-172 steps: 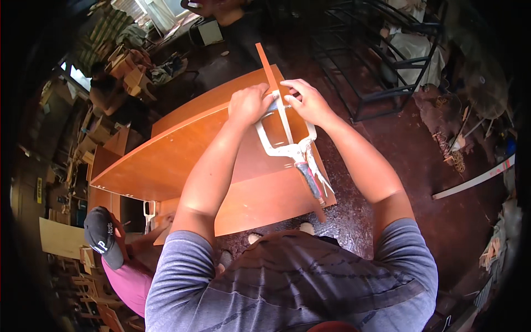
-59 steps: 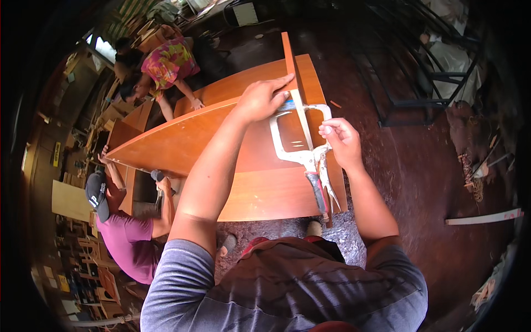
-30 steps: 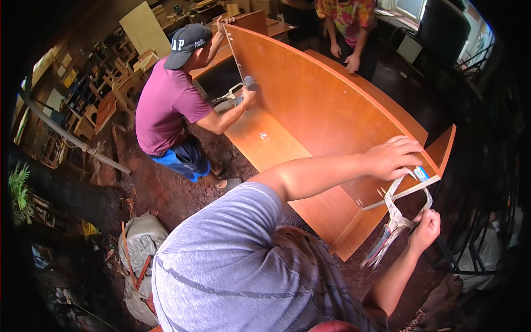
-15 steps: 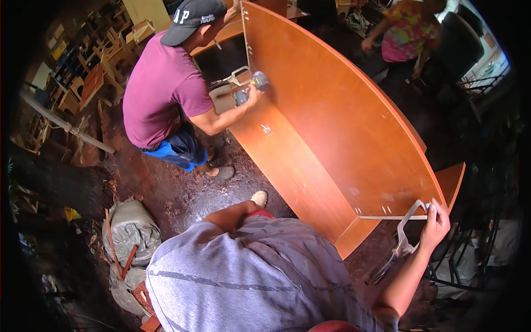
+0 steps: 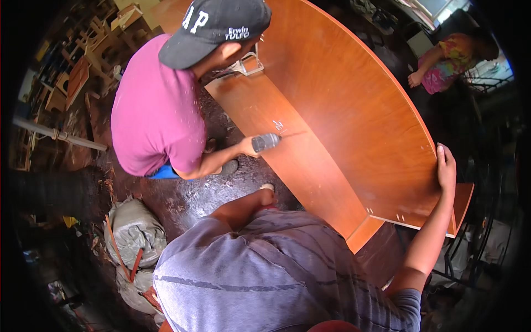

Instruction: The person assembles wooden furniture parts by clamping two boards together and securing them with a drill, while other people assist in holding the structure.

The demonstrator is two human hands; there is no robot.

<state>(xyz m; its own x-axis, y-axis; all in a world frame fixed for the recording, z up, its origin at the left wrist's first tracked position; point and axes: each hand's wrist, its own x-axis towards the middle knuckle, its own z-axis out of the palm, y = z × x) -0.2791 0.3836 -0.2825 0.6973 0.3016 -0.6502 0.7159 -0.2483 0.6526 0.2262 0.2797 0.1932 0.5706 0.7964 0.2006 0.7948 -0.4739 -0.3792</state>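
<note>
My right hand [image 5: 447, 169] is at the curved edge of a large brown wooden panel [image 5: 343, 99], its fingers closed over that edge. My left forearm [image 5: 238, 213] reaches forward past my grey shirt; at its end my left hand [image 5: 265, 197] is low and small, its fingers not distinct. A long narrow board [image 5: 293, 144] joins the panel at its base, with white marks on it. Across from me, a co-worker in a purple shirt [image 5: 152, 110] holds a cordless drill [image 5: 266, 143] with a long bit over that board. A metal locking clamp [image 5: 250, 65] sits at the panel's far end.
Stuffed grey sacks [image 5: 135, 229] and thin wood strips lie on the floor at my left. Wooden furniture pieces [image 5: 80, 72] are piled at the far left, near a pale pole [image 5: 61, 134]. Another person in a bright patterned shirt [image 5: 448, 61] is at the far right.
My right hand has left a metal clamp at the panel's near corner and moved up to the curved edge. The co-worker has leaned nearer and brought the drill down along the narrow board.
</note>
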